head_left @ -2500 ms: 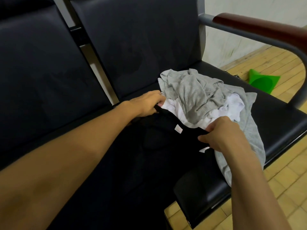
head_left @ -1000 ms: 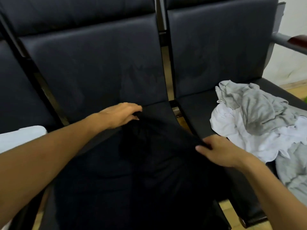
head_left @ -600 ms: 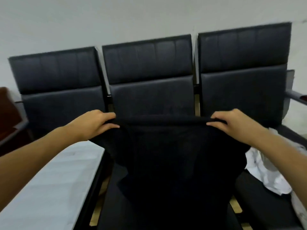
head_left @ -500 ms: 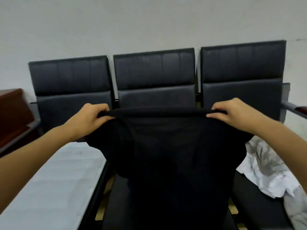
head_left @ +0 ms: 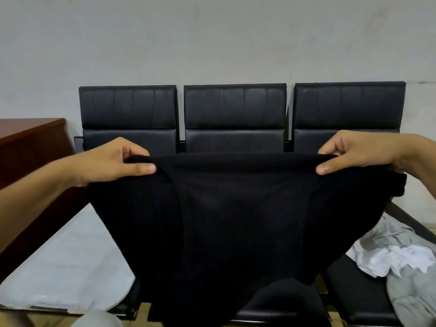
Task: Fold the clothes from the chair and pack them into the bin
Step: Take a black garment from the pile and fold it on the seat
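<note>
A black garment (head_left: pixel 236 227) hangs spread out in the air in front of the middle seat of a row of black chairs (head_left: pixel 234 107). My left hand (head_left: pixel 118 161) pinches its top edge at the left end, thumb in front. At the right end my right hand (head_left: pixel 354 152) pinches the same edge. The cloth droops between the hands and hides the middle seat. A heap of grey and white clothes (head_left: pixel 401 258) lies on the right-hand seat. No bin can be made out for certain.
A white flat surface (head_left: pixel 66 263) covers the left seat area. A brown wooden cabinet (head_left: pixel 28 147) stands at the far left. A plain wall rises behind the chairs. A pale rounded object (head_left: pixel 96 319) shows at the bottom edge.
The black garment was pulled off the clothes heap on the right seat, carried to the middle seat and lifted up; my hands have moved further apart and the top edge is stretched wider.
</note>
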